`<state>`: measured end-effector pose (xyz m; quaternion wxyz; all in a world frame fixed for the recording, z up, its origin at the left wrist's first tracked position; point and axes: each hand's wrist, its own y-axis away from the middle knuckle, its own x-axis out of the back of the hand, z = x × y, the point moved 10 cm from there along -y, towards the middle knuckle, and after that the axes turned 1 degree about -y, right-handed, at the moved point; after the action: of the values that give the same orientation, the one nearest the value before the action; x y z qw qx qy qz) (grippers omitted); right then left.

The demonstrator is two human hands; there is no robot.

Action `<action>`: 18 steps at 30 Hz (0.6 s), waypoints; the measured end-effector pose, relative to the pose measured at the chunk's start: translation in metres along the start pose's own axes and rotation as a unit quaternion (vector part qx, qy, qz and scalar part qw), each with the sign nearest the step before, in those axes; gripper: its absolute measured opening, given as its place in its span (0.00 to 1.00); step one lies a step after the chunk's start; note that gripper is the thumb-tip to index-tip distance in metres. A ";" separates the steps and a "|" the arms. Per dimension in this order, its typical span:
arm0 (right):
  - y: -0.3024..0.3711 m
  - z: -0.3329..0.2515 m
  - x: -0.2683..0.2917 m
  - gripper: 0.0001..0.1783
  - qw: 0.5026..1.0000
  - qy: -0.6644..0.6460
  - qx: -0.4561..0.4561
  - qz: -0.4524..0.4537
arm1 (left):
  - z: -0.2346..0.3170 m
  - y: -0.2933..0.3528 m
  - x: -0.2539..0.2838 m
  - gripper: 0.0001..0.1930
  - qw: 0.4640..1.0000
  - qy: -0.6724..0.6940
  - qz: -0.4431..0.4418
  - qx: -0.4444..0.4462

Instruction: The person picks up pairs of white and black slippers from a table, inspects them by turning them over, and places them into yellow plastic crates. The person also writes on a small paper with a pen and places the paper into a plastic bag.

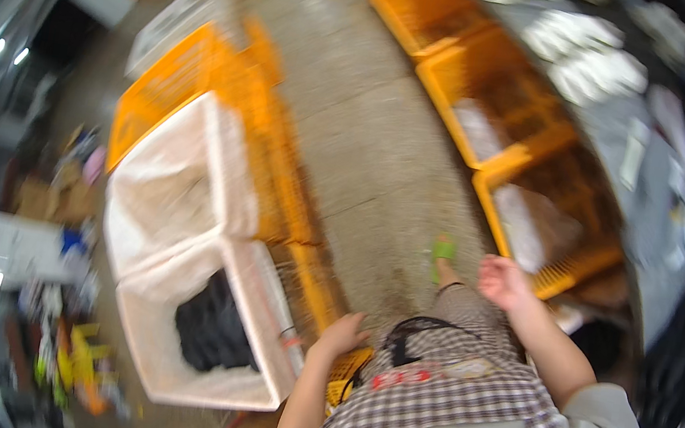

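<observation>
White-lined rectangular plastic crate (254,321) stands at the person's left, soft black material (215,328) heaped inside its open top. A second white-lined crate (243,176) adjoins its far edge, a slatted orange plastic crate (163,91) beyond. Just beside the near crate's right rim, the bare left hand (344,333) extends slightly parted fingers, no item visible in them; blur hides whether they touch anything. Close by sits a small yellow plastic basket (347,374). A green sandal (443,250) shows on the grey concrete aisle (365,128). At right, the bare right hand (506,283) is raised, fingers half curled, nothing seen in its grip, near an orange slatted plastic crate (559,278) below a grey worktable (605,128). A quick turn could rap knuckles on either rim, or snag the brown-and-white checked apron (457,394) on the basket, the cause being crates so near both sides. Crate edges bound the aisle left and right; the most room for moving lies straight ahead.
</observation>
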<state>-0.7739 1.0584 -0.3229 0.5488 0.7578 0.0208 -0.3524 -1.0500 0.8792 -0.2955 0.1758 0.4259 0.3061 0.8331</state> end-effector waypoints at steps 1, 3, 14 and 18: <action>-0.009 -0.013 -0.011 0.04 1.000 -0.014 -0.010 -0.007 | 0.001 -0.008 0.016 0.26 1.000 -0.003 0.019 0.012; -0.029 -0.039 -0.029 0.04 1.000 0.000 -0.007 0.009 | 0.000 -0.023 0.037 0.26 0.997 -0.006 0.008 0.082; -0.028 -0.173 -0.267 0.07 0.968 0.062 0.169 -0.177 | 0.051 -0.123 0.165 0.28 0.998 -0.030 0.034 0.047; 0.041 -0.220 -0.331 0.07 0.904 0.203 0.304 -0.221 | 0.052 -0.159 0.183 0.30 0.988 -0.060 -0.092 0.113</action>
<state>-0.8929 1.3462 -0.0721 0.1836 0.9190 0.1910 -0.2921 -1.1081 1.1184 -0.2667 0.2202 0.4623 0.4247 0.7466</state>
